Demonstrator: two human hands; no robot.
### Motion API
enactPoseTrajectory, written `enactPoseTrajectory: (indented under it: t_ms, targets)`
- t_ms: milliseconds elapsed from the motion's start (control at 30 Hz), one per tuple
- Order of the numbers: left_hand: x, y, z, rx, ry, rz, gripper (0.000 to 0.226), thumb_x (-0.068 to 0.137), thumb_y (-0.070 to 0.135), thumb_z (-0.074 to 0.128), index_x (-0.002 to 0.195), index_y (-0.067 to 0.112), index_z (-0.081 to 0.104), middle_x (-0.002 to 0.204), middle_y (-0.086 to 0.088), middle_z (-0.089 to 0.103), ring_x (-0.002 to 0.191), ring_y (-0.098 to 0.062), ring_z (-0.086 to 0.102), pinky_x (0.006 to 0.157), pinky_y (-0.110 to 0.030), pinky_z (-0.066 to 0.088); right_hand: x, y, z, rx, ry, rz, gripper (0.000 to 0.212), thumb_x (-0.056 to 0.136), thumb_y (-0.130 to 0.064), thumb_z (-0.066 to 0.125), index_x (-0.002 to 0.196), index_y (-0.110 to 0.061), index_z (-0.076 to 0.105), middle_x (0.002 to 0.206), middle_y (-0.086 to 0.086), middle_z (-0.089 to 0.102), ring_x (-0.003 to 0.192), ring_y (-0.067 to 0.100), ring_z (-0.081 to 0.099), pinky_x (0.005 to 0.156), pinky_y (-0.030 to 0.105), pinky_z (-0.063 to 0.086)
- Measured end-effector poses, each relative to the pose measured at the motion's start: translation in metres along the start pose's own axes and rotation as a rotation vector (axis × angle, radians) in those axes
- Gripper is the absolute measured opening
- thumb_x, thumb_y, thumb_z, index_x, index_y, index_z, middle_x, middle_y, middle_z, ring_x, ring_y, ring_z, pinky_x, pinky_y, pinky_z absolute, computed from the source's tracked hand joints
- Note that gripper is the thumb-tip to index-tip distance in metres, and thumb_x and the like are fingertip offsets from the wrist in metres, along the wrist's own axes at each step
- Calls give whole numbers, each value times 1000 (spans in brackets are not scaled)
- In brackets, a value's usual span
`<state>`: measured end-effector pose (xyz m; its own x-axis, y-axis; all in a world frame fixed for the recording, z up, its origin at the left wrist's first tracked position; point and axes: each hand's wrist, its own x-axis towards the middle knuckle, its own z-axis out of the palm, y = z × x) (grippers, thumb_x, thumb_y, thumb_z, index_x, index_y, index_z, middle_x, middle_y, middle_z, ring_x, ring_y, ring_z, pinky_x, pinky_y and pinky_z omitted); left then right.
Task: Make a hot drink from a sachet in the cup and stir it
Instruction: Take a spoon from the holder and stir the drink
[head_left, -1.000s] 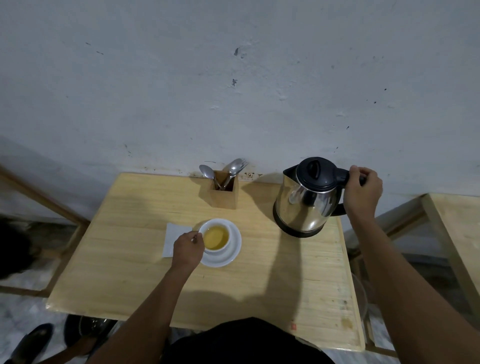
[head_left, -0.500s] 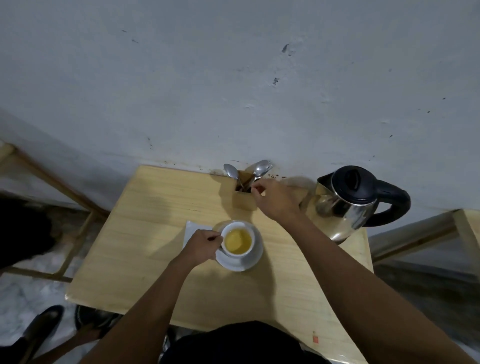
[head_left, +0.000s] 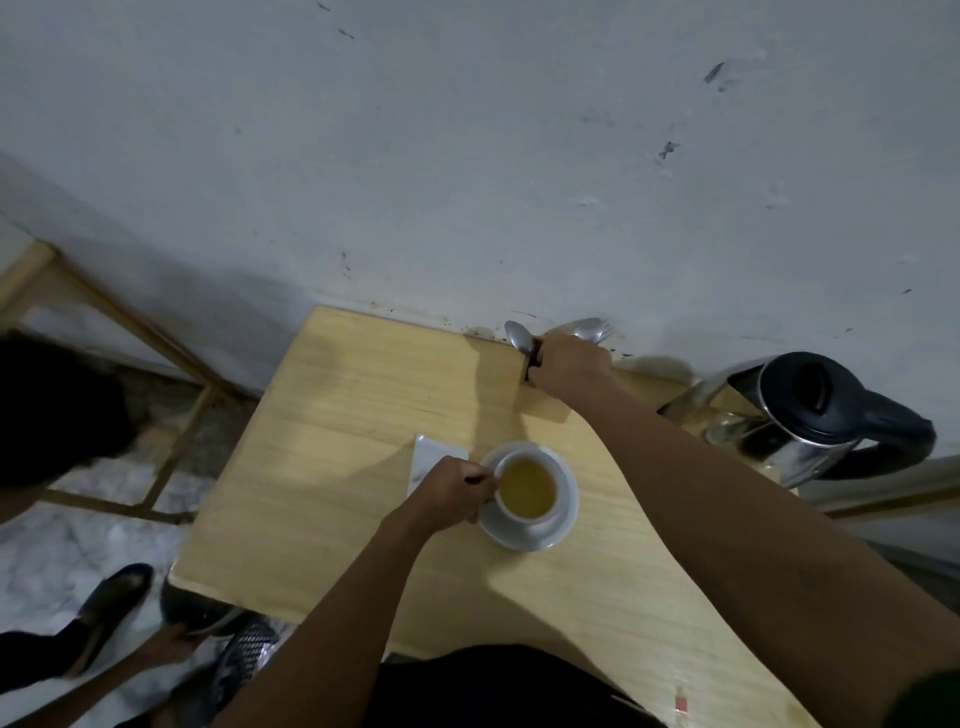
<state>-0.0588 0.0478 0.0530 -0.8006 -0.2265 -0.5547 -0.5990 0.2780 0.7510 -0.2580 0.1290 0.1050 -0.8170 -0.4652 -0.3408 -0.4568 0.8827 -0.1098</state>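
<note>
A person's left hand (head_left: 452, 491) steadies the cup (head_left: 527, 491) of yellow drink on its saucer (head_left: 563, 525) mid-counter, fingers closed at its handle, while the right hand (head_left: 571, 364) curls over spoons (head_left: 519, 336) in a wooden holder; best lift one spoon straight up, cup kept steady.

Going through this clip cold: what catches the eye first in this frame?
The white cup of yellow drink on its saucer, mid-table, with the left hand at its side. Behind it, the right hand reaches into the wooden spoon holder by the wall. A steel kettle stands at the right edge.
</note>
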Motion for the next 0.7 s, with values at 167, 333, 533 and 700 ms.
enactPoseTrajectory:
  t_ms: [167, 333, 533, 700]
  targets:
    - [-1, -2, 0, -4, -2, -5, 28, 91, 21, 55, 83, 0, 71, 70, -9, 65, 51, -16, 58, 55, -28, 49, 8, -1, 13, -19, 55, 57, 25, 94, -27, 45, 92, -15, 67, 77, 2, 67, 69, 25, 64, 62, 30, 44]
    - [-3, -1, -1, -16, 0, 19, 28, 93, 19, 55, 88, -4, 70, 70, -8, 62, 46, -7, 54, 45, -13, 44, 8, 2, 20, 37, 135, 64, 28, 93, -31, 47, 90, -17, 71, 76, 4, 68, 71, 27, 67, 60, 29, 46]
    - [-1, -3, -1, -18, 9, 0, 25, 92, 24, 56, 93, 5, 72, 84, -18, 71, 53, -12, 57, 51, -19, 48, -25, 5, 8, 293, 541, 28, 24, 90, -39, 54, 89, -20, 68, 72, -3, 67, 65, 23, 64, 57, 27, 45]
    - [1, -3, 0, -35, 13, -7, 27, 93, 23, 55, 109, 6, 69, 83, -3, 69, 50, -4, 57, 48, -12, 46, -90, 12, -8, 582, 715, -203, 17, 94, -27, 55, 88, -11, 58, 75, -6, 57, 63, 13, 50, 54, 30, 37]
